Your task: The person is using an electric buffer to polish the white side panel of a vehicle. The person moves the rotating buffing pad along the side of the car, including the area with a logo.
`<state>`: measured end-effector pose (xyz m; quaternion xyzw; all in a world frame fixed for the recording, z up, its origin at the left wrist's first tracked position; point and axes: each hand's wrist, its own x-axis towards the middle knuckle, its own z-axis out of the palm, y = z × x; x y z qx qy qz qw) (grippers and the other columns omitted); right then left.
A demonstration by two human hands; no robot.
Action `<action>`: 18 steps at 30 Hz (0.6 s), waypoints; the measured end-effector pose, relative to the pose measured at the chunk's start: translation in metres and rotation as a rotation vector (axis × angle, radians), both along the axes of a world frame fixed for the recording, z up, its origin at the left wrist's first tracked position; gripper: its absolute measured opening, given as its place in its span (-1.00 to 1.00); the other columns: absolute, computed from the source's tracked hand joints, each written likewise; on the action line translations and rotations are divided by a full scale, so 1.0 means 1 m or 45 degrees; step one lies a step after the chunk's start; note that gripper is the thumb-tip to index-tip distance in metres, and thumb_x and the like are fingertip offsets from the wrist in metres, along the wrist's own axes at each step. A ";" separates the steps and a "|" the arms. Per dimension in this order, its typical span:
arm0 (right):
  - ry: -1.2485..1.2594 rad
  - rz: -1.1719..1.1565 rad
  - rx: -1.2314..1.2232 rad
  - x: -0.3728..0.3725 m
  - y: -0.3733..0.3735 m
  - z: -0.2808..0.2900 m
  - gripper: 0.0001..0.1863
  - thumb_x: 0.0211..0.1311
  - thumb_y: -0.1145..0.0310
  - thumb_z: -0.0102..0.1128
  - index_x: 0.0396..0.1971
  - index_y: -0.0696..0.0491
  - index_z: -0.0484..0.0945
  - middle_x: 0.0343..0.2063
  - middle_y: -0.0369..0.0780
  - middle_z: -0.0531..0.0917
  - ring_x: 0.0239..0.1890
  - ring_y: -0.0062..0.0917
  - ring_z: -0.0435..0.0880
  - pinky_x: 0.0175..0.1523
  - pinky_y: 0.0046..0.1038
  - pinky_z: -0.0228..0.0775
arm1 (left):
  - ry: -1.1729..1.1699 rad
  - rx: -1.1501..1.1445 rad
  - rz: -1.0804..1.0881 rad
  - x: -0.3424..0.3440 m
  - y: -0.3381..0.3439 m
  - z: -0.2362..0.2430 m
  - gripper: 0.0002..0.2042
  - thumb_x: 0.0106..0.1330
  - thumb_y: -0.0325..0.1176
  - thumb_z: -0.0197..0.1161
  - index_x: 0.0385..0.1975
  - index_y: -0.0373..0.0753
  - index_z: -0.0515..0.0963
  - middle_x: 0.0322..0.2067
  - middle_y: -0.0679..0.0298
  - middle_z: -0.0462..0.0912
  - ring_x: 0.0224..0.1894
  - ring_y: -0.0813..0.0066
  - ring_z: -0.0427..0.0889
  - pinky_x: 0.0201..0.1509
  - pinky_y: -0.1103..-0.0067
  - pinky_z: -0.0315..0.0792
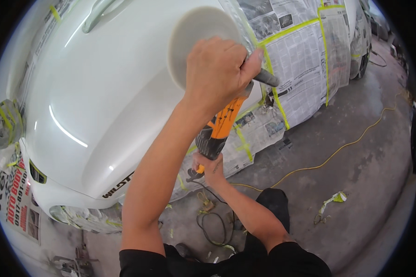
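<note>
My left hand (pixel 217 69) is closed around the dark side handle at the front of an orange and black power polisher (pixel 226 120). The handle's end sticks out past my thumb. Lower down, my right hand (pixel 210 168) grips the machine's rear end, next to an orange part. A round whitish pad (pixel 203 27) on the polisher's head lies over a glossy white car panel (pixel 111 83). My left hand hides part of the pad, so I cannot tell how fully it touches the paint.
Newspaper masking (pixel 296 64) with yellow-green tape covers the car's side. A black cord (pixel 224 231) loops below my hands, and a yellow extension cord (pixel 337 150) runs across the concrete floor. Crumpled masking scrap (pixel 337 198) lies at right. A printed banner (pixel 16 198) hangs at left.
</note>
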<state>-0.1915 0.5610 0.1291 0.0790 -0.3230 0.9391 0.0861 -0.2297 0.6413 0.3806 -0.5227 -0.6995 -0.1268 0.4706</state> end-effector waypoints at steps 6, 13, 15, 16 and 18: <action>-0.072 0.128 0.057 0.026 0.001 -0.015 -0.85 0.15 0.51 0.27 -0.55 0.14 0.48 -0.68 -0.27 0.52 -0.63 -0.54 0.52 -0.43 -0.46 0.32 | 0.085 0.096 0.092 0.009 -0.027 -0.013 -0.61 0.27 -0.22 0.29 -0.78 -0.19 0.40 -0.72 0.23 0.42 -0.59 0.18 0.42 -0.46 0.29 0.28; 0.054 -0.038 0.037 0.004 0.016 0.009 -0.78 0.15 0.44 0.29 -0.62 0.18 0.50 -0.69 -0.29 0.56 -0.65 -0.60 0.53 -0.46 -0.51 0.32 | -0.112 0.046 0.016 -0.001 0.004 0.013 -0.64 0.38 -0.30 0.21 -0.66 -0.33 0.42 -0.69 0.12 0.37 -0.61 0.18 0.28 -0.48 0.32 0.21; -0.056 -0.001 -0.022 0.007 0.018 0.016 -0.79 0.13 0.44 0.29 -0.62 0.18 0.51 -0.70 -0.28 0.56 -0.64 -0.60 0.55 -0.45 -0.51 0.33 | -0.117 0.035 -0.004 0.000 0.006 0.012 -0.63 0.39 -0.28 0.21 -0.66 -0.33 0.41 -0.69 0.12 0.37 -0.61 0.18 0.27 -0.49 0.32 0.20; -0.060 0.000 -0.026 0.011 0.013 0.012 -0.79 0.13 0.44 0.29 -0.62 0.18 0.51 -0.70 -0.28 0.56 -0.64 -0.60 0.55 -0.45 -0.51 0.33 | -0.175 -0.024 0.075 0.003 0.003 0.010 -0.62 0.38 -0.27 0.21 -0.67 -0.33 0.41 -0.69 0.12 0.36 -0.61 0.18 0.29 -0.49 0.32 0.20; -0.123 0.054 -0.060 0.026 -0.003 -0.002 -0.80 0.13 0.45 0.29 -0.61 0.18 0.51 -0.71 -0.28 0.56 -0.63 -0.60 0.55 -0.44 -0.51 0.34 | -0.238 -0.087 0.139 0.009 -0.002 0.000 -0.62 0.38 -0.25 0.21 -0.67 -0.32 0.41 -0.70 0.12 0.36 -0.61 0.19 0.31 -0.49 0.33 0.20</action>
